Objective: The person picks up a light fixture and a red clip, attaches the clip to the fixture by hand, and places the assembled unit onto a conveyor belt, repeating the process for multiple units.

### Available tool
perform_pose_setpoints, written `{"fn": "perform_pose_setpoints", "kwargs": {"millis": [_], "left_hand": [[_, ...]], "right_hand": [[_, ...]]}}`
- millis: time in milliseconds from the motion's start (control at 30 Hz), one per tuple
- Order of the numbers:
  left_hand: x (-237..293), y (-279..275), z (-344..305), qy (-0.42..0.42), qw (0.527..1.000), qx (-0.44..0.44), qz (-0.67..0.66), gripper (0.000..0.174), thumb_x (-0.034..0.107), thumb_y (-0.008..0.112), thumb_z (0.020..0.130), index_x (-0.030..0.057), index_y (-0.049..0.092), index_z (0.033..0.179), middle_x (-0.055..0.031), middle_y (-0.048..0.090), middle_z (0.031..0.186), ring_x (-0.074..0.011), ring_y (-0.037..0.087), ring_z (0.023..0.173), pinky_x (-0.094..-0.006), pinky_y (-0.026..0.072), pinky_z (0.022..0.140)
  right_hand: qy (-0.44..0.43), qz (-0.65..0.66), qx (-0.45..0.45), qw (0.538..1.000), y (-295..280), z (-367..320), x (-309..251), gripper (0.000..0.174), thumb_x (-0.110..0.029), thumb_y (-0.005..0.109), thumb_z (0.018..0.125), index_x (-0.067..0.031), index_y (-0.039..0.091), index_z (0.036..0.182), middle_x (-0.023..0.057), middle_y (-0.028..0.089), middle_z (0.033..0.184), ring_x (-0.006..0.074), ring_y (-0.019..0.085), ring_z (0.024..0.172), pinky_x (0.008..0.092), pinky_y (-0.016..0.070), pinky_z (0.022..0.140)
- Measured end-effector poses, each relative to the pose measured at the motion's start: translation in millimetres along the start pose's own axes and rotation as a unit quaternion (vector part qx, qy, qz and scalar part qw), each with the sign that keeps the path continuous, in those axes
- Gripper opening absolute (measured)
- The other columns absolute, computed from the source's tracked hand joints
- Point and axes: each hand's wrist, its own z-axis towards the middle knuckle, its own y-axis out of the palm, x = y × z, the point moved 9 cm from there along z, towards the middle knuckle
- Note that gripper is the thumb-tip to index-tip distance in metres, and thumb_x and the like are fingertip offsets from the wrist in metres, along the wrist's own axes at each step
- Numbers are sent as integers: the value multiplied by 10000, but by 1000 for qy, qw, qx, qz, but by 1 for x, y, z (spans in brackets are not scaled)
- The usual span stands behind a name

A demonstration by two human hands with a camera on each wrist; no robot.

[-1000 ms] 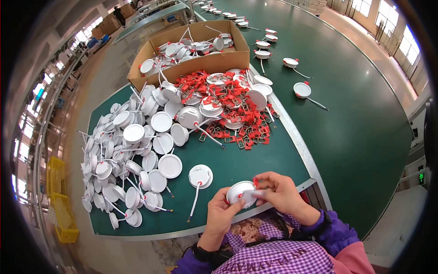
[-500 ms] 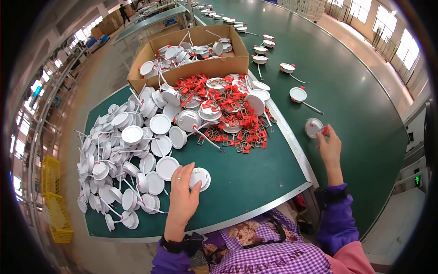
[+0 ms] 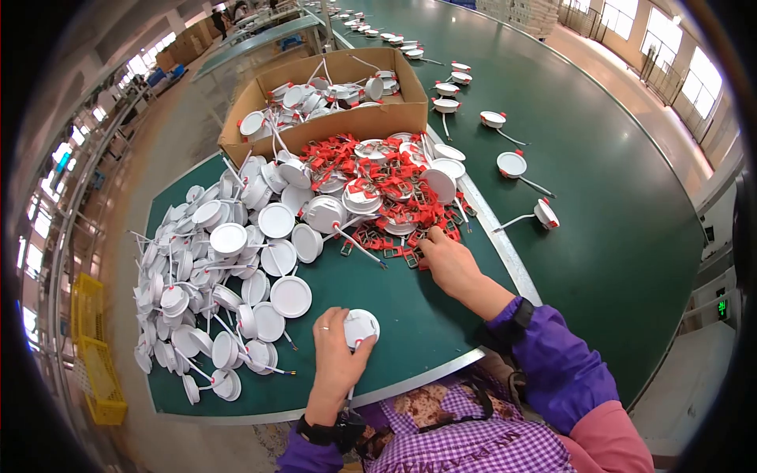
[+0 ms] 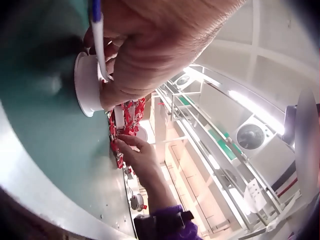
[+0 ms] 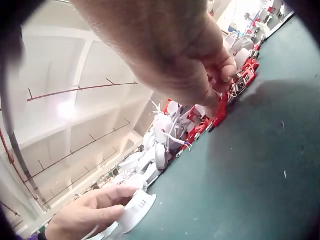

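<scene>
Lamp housing (image 3: 363, 324), smooth and round, sits near red-and-metal clips (image 3: 428, 211).

The lamps (image 3: 363, 324) are white, clips (image 3: 422, 214) red, tabletop (image 3: 418, 315) green, apron (image 3: 481, 451) purple-and-white checked.

You have one cardboard box (image 3: 371, 121), two yellow crates (image 3: 93, 285) to its left, one downlight (image 3: 363, 325) in your left hand (image 3: 334, 363), and countless red clips (image 3: 418, 213) before the box.

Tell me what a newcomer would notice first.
Probably the heap of red clips in front of the cardboard box, the right hand at its near edge. Next, the white fixtures piled on the left of the table, and the left hand gripping one fixture beside them.
</scene>
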Motion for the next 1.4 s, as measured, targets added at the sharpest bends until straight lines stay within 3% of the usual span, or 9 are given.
{"fn": "perform_pose_setpoints", "kwargs": {"millis": [233,333,433,500,700,900,1067,1200,1400], "left_hand": [[19,7,-16,29,994,56,-91,627,116,728,679,-35,393,1187,-231,438,1186,-384,428,1083,-437,344,946],[12,5,-15,-20,993,72,-93,574,57,699,702,-37,404,1186,-184,488,1118,-287,502,1058,-362,412,908],[-17,20,-19,-128,943,56,-301,504,22,678,750,-30,414,1176,-139,531,1085,-223,561,973,-312,461,854],[-13,32,-21,-197,806,32,-557,395,7,633,813,-25,423,1146,-111,560,1055,-191,589,923,-302,495,822],[-6,44,-24,-243,703,16,-668,294,23,598,851,-11,423,1085,-133,569,1048,-219,591,955,-375,510,839],[-2,55,-29,-258,695,5,-671,296,28,606,847,-6,422,1077,-137,571,1051,-222,594,956,-378,514,836],[0,50,-31,-250,705,18,-664,294,17,609,842,-1,423,1068,-129,574,1042,-204,597,942,-357,516,820],[6,46,-28,-226,732,41,-642,340,30,660,817,-17,429,1062,-108,569,1009,-151,586,903,-277,497,802],[15,37,-24,-175,771,77,-608,324,24,655,819,-24,427,1044,-103,558,993,-134,582,880,-253,502,773]], "right_hand": [[30,9,-56,998,6,-6,-3,256,35,541,747,-1,489,995,185,520,981,350,581,872,415,487,725],[35,38,-65,997,8,-13,-2,321,42,544,736,-9,484,1048,192,533,961,369,579,863,426,482,728],[40,80,-32,996,-2,-26,-4,408,48,544,729,-26,479,1125,193,543,940,383,578,852,437,475,737],[50,95,-30,994,-3,-34,0,456,51,541,727,-38,474,1169,192,545,933,388,577,847,443,472,743],[83,169,-1,982,-18,-54,-5,404,22,525,775,-72,521,1168,217,595,943,375,582,896,447,463,764],[146,195,-74,967,-10,-65,-8,171,-70,593,794,-47,595,964,177,625,851,353,594,871,428,460,720],[-3,196,162,967,-50,-72,-33,161,-64,651,774,-30,586,917,130,609,781,281,591,673,362,470,618],[119,386,92,910,-30,-80,-35,141,-36,646,784,-5,586,908,124,603,785,238,591,660,313,470,591],[4,305,90,948,-32,-91,-66,141,-22,637,801,0,620,940,116,623,804,196,624,682,278,487,591]]}}
